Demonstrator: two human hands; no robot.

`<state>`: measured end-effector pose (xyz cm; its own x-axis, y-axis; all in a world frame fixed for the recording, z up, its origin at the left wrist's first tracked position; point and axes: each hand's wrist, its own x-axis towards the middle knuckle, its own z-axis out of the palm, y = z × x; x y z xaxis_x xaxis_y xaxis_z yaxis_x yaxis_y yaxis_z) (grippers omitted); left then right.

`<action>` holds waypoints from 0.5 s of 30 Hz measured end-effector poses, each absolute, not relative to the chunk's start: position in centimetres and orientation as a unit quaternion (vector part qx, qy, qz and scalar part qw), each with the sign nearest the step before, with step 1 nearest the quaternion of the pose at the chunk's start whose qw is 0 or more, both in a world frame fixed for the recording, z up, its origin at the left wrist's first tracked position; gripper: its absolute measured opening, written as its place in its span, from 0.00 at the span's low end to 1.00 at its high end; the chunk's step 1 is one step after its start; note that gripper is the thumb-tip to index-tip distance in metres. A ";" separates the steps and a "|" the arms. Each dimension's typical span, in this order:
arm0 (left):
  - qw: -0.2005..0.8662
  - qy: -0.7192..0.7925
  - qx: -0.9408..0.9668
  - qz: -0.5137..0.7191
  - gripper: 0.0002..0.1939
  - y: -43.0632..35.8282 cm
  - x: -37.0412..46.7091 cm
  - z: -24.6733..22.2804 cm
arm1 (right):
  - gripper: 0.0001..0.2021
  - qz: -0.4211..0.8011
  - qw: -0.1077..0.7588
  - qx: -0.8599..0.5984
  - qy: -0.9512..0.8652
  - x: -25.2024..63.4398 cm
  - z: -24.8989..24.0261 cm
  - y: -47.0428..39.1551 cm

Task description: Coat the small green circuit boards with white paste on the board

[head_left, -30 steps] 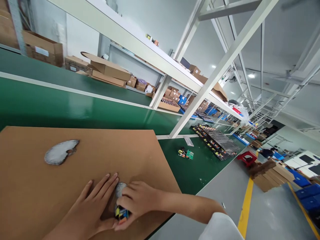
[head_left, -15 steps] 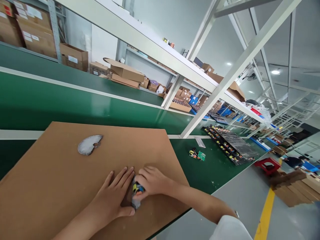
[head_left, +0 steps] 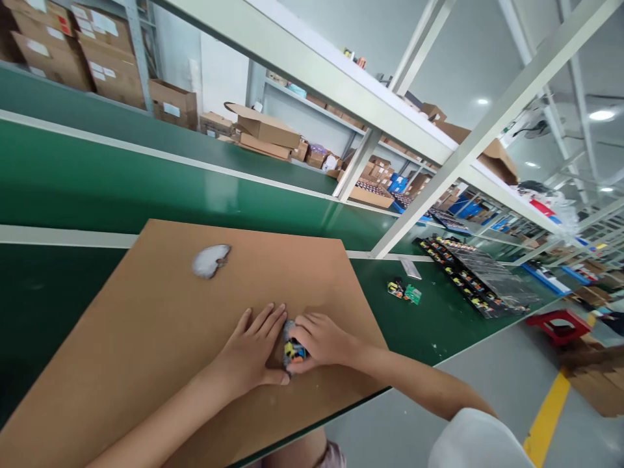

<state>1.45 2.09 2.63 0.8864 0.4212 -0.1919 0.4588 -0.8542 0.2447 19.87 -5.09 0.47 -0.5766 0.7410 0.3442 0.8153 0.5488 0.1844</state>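
Observation:
My right hand [head_left: 319, 341] has its fingers closed round a small circuit board [head_left: 295, 351] with yellow, blue and orange components. Under and around the board shows a grey, lumpy pad [head_left: 286, 333], mostly covered by the board and my fingers. Just left of it, my left hand [head_left: 253, 351] lies flat on the brown cardboard sheet [head_left: 166, 338], fingers stretched out and thumb at the pad's lower end. Farther up the cardboard lies a second grey piece [head_left: 208, 261], rounded, with a notch on its right side.
On the green bench [head_left: 404, 331], right of the cardboard, lie small circuit boards [head_left: 403, 290] and a pale flat piece [head_left: 410, 268]. Farther right are black trays [head_left: 455, 273] of components. A white frame post [head_left: 419, 195] slants up behind. A red stool [head_left: 558, 325] stands on the floor.
The view has shifted, so the bench appears moved to the right and slightly up. Both hands stay at the same spot on the cardboard, the right one still holding the circuit board.

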 end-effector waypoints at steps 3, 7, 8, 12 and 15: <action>0.140 0.222 0.963 -0.066 0.51 2.0 1.5 2.5 | 0.24 -0.146 0.097 -0.419 -0.891 19.6 0.8 -6.0; 0.134 0.227 0.961 -0.080 0.53 1.9 1.7 2.2 | 0.20 -0.134 0.082 -0.494 -0.855 20.1 1.2 -5.4; 0.136 0.225 0.961 -0.083 0.53 1.9 1.7 2.1 | 0.19 -0.125 0.087 -0.505 -0.849 20.2 1.2 -5.4; 0.142 0.216 0.963 -0.075 0.55 1.9 1.7 1.8 | 0.19 -0.089 0.108 -0.449 -0.882 20.2 1.1 -6.3; 0.147 0.209 0.965 -0.064 0.56 1.8 1.5 1.6 | 0.17 -0.091 0.105 -0.434 -0.890 20.3 1.1 -6.4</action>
